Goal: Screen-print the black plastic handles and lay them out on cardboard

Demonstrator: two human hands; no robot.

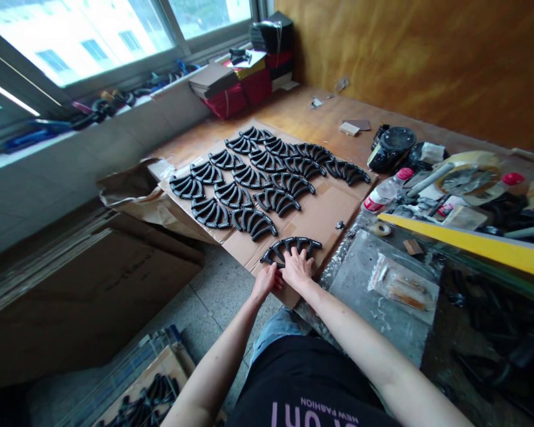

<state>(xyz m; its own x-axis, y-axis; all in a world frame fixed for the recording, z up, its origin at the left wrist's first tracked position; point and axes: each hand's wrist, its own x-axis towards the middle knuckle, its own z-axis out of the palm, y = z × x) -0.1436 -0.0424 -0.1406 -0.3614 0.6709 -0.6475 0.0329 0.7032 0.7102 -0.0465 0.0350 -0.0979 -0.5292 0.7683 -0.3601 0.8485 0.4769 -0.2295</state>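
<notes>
A black fan-shaped part, with a curved rim and several prongs, lies near the front end of a flattened cardboard sheet. My left hand is closed at the part's near side, thumb and fingers together around a prong end. Beside it, touching or nearly so, my right hand grips the same part, its fingers hooked over the prongs. Both palms hide the part's lower middle. Farther up the cardboard, rows of similar black fan-shaped parts lie close together.
To the right are a plastic bottle, a yellow strip, tape rolls and a grey board bearing a plastic bag. Stacked boxes stand by the window. Cardboard sheets lean at left; more black parts lie below.
</notes>
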